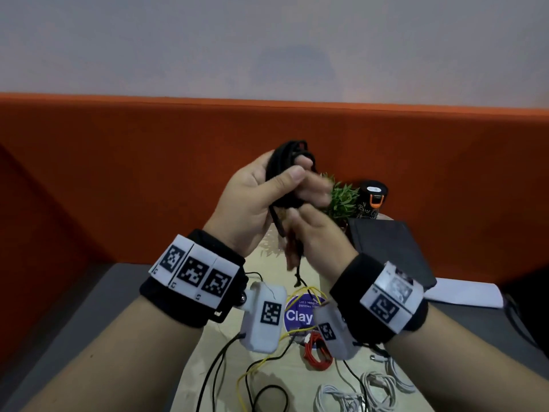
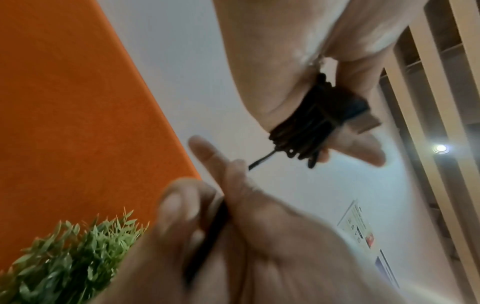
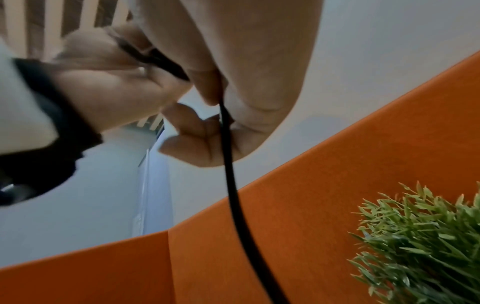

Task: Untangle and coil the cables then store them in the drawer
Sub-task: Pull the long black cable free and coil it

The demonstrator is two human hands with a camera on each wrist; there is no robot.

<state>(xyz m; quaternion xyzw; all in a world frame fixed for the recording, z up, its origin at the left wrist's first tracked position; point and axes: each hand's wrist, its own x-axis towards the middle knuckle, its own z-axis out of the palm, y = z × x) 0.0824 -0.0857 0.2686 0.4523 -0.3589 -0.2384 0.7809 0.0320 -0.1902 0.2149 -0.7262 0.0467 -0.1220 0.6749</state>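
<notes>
Behind a light wooden table (image 1: 208,367), an orange partition (image 1: 118,173) is seen below a pale wall in the head view. Both forearms are raised above the table, each wrapped in a black wrist band carrying printed markers. The left hand (image 1: 255,197) is held palm inward with its fingers and thumb curled round a coiled black cable (image 1: 285,162), whose loops stand out above the fingers while a loose end hangs below the palm. The right hand (image 1: 318,233) is set just beneath and touching the left, fingers pinched on the hanging strand. Lower on the table, a red cable (image 1: 316,350), white cables (image 1: 356,394) and thin yellow and black wires are spread out; a small green plant (image 1: 341,200) and a dark notebook (image 1: 389,251) are set at the far right. From the left wrist view, the coil (image 2: 311,127) is seen wound tightly across the left hand's (image 2: 298,61) fingers, and a short strand is led from it down into the blurred right hand (image 2: 259,236), where it is gripped between thumb and fingers. From the right wrist view, the black strand (image 3: 233,195) is seen pinched by the right hand's (image 3: 233,82) thumb and forefinger and trails downward past the camera, with the left hand (image 3: 111,86) closed on the dark bundle beside it and the plant (image 3: 420,246) at the lower right.
</notes>
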